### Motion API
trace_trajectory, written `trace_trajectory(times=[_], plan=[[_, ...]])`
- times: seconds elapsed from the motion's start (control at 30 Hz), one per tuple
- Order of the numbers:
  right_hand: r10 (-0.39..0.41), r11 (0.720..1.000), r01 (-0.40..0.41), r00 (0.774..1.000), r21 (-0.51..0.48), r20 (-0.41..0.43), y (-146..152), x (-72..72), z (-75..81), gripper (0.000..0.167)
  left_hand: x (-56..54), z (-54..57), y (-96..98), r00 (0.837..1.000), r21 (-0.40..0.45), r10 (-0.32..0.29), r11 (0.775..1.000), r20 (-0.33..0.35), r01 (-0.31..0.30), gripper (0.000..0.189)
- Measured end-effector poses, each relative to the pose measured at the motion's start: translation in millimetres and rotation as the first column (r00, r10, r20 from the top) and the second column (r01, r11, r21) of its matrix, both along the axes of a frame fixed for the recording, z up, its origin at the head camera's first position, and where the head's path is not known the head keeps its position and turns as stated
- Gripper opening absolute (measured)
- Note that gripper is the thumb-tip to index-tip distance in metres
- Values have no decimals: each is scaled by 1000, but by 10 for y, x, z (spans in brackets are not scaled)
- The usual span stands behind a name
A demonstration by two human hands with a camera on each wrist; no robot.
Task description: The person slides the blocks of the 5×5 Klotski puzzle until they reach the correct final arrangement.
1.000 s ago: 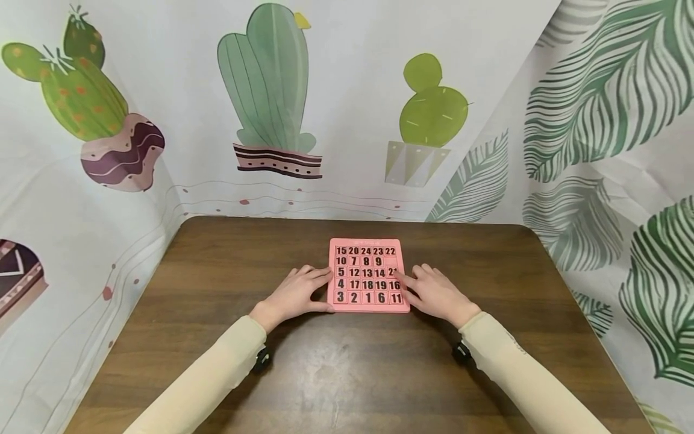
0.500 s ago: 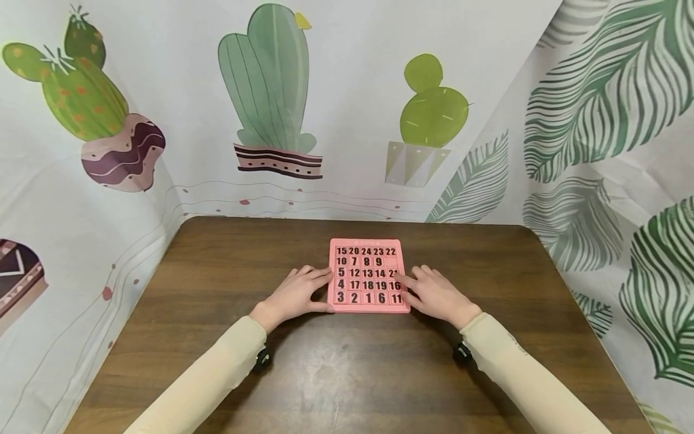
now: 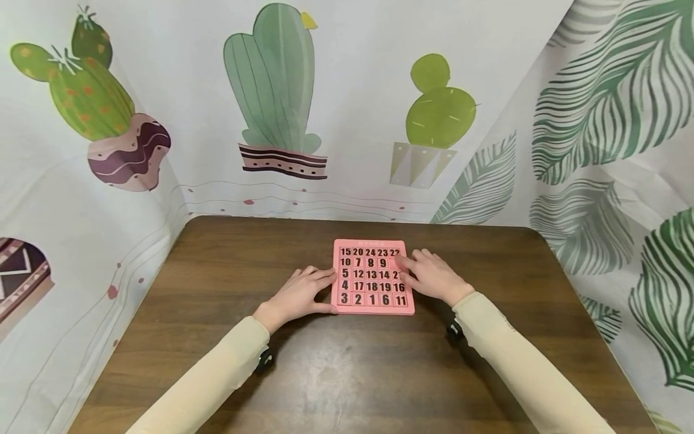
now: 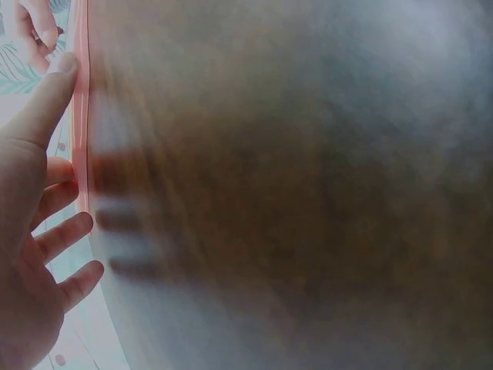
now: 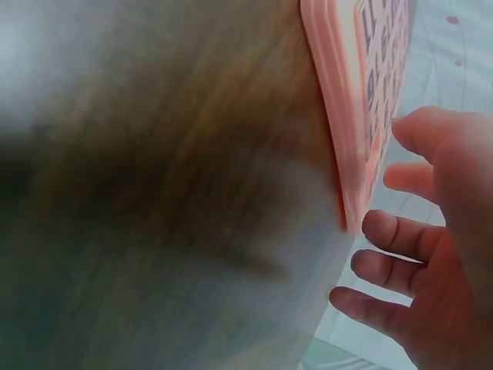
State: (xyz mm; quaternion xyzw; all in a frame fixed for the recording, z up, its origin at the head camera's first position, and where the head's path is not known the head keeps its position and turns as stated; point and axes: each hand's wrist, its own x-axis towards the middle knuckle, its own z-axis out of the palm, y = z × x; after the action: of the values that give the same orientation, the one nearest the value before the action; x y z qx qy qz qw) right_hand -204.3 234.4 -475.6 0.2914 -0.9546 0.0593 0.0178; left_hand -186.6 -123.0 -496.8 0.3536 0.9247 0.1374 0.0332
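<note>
A pink sliding number puzzle (image 3: 374,310) lies flat on the table, its square tiles bearing black numbers. My left hand (image 3: 298,293) holds its near-left corner, with the thumb at the near edge and fingertips against the left side. In the left wrist view that thumb (image 4: 48,108) lies along the pink edge. At the puzzle's right side is my right hand (image 3: 434,276), its index fingertip over the right column just below the 22 tile, partly covering the gap there and the 21 tile. The right wrist view shows its thumb and fingers (image 5: 404,235) spread beside the frame.
The brown wooden table (image 3: 336,374) has rounded far corners. Behind it hangs a white cloth (image 3: 358,108) printed with cacti and leaves. A dark wrist strap (image 3: 264,360) shows at the left cuff, and another strap (image 3: 454,330) at the right.
My right hand has moved away from me along the puzzle's right side, from the lower rows to near the 22 tile. The left hand keeps its place. The head view has shifted slightly.
</note>
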Motion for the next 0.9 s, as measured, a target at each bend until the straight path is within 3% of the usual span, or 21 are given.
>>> trace_trajectory(times=[0.27, 0.7, 0.9], plan=[[-29, 999, 29, 1000, 39, -1, 25, -44, -50, 49, -12, 1, 25, 1000, 5, -6, 1000, -5, 6, 89], [-30, 999, 30, 999, 27, 22, 5, 150, -61, 49, -5, 9, 8, 1000, -4, -4, 1000, -5, 4, 89], [21, 1000, -21, 999, 11, -45, 5, 206, -58, 46, 0, 8, 13, 1000, -9, 3, 1000, -1, -3, 88]])
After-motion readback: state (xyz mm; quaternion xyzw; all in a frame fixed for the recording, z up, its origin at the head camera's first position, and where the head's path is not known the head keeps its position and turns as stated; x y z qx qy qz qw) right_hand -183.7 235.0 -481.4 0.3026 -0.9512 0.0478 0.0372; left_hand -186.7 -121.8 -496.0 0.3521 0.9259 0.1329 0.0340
